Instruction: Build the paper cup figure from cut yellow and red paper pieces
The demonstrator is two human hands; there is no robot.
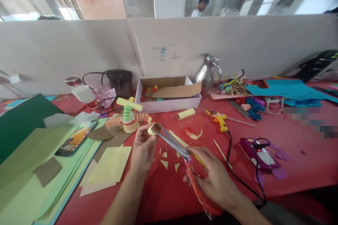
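Note:
My left hand (pixel 144 146) pinches a short pale yellow paper roll (pixel 152 130) between thumb and fingers, its open end facing right. My right hand (pixel 211 172) is closed round the red handle of the scissors (pixel 175 143). The blades point up and left, their tips at the roll's opening. Small yellow paper scraps (pixel 164 164) lie on the red table below the blades. Behind my left hand stands a paper figure (pixel 130 123) with a green folded neck, orange folded arms and a yellow roll (pixel 129 104) on top. Another yellow roll (pixel 186 114) lies behind the scissors.
A yellow glue gun (pixel 221 123) and a purple power socket (pixel 260 154) with a black cable are at the right. Behind are a white box (pixel 169 105) and a steel jug (pixel 207 74). Yellow sheets (pixel 112 163) and a phone (pixel 75 139) lie left. A person (pixel 200 6) is beyond the partition.

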